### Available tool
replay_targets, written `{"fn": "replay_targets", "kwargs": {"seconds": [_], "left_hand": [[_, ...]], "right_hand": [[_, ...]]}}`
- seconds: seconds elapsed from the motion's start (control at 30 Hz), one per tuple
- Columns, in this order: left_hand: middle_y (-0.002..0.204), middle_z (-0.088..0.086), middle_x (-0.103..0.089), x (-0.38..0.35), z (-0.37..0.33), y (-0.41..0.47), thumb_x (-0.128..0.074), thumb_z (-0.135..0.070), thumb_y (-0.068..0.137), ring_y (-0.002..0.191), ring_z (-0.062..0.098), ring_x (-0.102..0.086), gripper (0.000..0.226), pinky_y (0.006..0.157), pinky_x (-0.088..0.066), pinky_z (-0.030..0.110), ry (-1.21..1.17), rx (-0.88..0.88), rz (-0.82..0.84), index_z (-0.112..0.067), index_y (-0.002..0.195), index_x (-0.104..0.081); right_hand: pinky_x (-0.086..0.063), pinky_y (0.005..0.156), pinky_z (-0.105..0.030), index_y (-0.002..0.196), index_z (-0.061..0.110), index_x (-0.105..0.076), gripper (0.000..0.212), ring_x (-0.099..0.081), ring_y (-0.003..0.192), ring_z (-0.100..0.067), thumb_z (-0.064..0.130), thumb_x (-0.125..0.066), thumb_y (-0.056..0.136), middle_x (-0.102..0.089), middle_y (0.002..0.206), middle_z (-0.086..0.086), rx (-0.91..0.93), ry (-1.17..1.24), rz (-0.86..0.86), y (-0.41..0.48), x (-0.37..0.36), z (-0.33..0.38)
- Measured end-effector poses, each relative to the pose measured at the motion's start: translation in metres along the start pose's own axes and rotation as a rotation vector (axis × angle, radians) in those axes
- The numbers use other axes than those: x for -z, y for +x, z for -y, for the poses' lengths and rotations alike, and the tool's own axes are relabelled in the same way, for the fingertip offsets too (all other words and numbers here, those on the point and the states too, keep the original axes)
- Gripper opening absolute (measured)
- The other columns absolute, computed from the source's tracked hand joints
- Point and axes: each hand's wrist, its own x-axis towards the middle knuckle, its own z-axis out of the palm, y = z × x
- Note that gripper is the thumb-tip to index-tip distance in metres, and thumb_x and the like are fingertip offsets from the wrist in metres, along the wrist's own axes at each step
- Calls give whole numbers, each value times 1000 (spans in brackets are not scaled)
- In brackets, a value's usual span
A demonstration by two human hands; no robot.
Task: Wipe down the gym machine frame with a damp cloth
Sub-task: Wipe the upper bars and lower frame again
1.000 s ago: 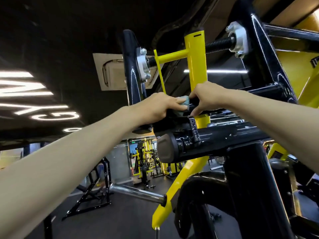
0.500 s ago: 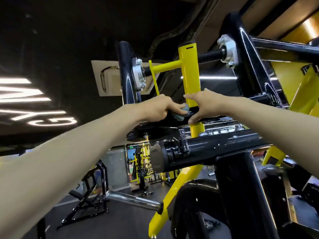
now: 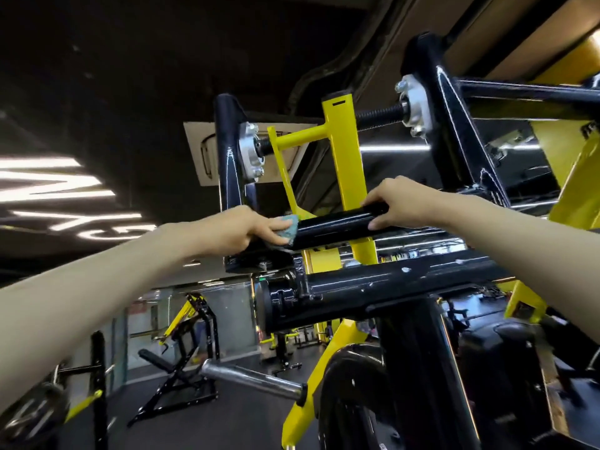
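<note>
I look up at a black and yellow gym machine. A short glossy black bar [image 3: 334, 226] runs across in front of a yellow upright post [image 3: 344, 151]. My left hand [image 3: 246, 230] grips a small blue-green cloth [image 3: 289, 229] and presses it against the left end of that bar. My right hand [image 3: 399, 203] grips the bar's right part, fingers curled over the top and thumb underneath. A thicker black tube [image 3: 373, 287] of the frame lies just below both hands.
A black frame upright [image 3: 229, 157] with a silver bearing stands at the left, another [image 3: 454, 131] at the right. A chrome weight peg [image 3: 250, 380] sticks out lower left. Other black and yellow machines [image 3: 185, 349] stand on the dark floor behind. Ceiling lights glow at far left.
My hands have moved apart: the left with the cloth slid left to the bar's end, the right slid right along the bar. The bare black bar now shows between them.
</note>
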Motion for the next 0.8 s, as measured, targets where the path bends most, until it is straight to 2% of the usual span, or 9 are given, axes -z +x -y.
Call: {"fn": "replay_targets", "kwargs": {"seconds": [0.13, 0.2, 0.27, 0.4, 0.53, 0.63, 0.7, 0.73, 0.8], "left_hand": [[138, -18, -36, -6, 12, -19, -49, 22, 80, 133, 6, -37, 67, 114, -25, 20, 43, 38, -63, -24, 128, -55], [138, -20, -36, -3, -3, -3, -44, 23, 80, 136, 7, -35, 67, 113, -21, 16, -11, 33, -75, -22, 128, -59], [142, -19, -35, 3, -25, 22, -41, 22, 83, 138, 8, -33, 67, 113, -19, 15, 2, 7, -36, -22, 129, -59], [149, -10, -37, 15, -67, 68, -42, 20, 84, 139, 16, -35, 67, 115, -29, 33, 73, -73, 25, -25, 132, -57], [149, -5, -39, 21, -100, 98, -41, 19, 82, 134, 19, -41, 70, 110, -31, 25, 119, -84, 59, -26, 135, -54], [149, 2, -42, 21, -134, 127, -36, 18, 83, 132, 24, -43, 70, 108, -32, 27, 126, -110, 46, -25, 135, -54], [148, -1, -45, 29, -156, 146, -33, 17, 85, 129, 23, -45, 69, 106, -35, 26, 76, -54, 75, -26, 134, -56], [143, -3, -49, 36, -166, 155, -32, 16, 86, 122, 21, -49, 69, 100, -40, 24, 33, -8, 106, -27, 133, -57], [126, -7, -55, 46, -178, 165, -32, 15, 87, 97, 13, -52, 66, 72, -44, 8, -57, 60, 152, -25, 133, -58]], "right_hand": [[-43, 102, -45, 130, 15, -60, 48, -53, 120, -28, 30, -71, 86, -59, 130, -9, 26, -1, -15, 2, -4, -3], [-35, 109, -47, 137, 18, -52, 55, -45, 131, -29, 37, -67, 88, -54, 138, -8, 29, -46, 1, 0, -3, -5], [-29, 114, -45, 146, 18, -41, 59, -35, 139, -28, 37, -60, 93, -44, 147, -9, 6, 18, -23, -5, 2, -12], [-34, 109, -36, 145, 13, -42, 46, -44, 132, -27, 17, -50, 99, -48, 145, -10, -63, 106, -147, -21, 19, -36], [-41, 106, -43, 142, 15, -45, 50, -47, 128, -28, 0, -42, 95, -50, 141, -12, -120, 94, -228, -36, 30, -59], [-40, 106, -44, 143, 15, -45, 58, -43, 132, -28, -8, -40, 90, -48, 143, -12, -146, 86, -268, -47, 40, -72], [-40, 106, -42, 142, 13, -46, 62, -42, 133, -29, -12, -40, 86, -48, 144, -12, -146, 95, -303, -54, 45, -78], [-40, 106, -40, 141, 13, -47, 63, -42, 133, -29, -13, -40, 84, -48, 143, -12, -142, 100, -327, -58, 46, -80], [-37, 108, -40, 140, 12, -49, 63, -40, 135, -29, -13, -41, 83, -50, 142, -11, -132, 92, -359, -59, 47, -81]]}}
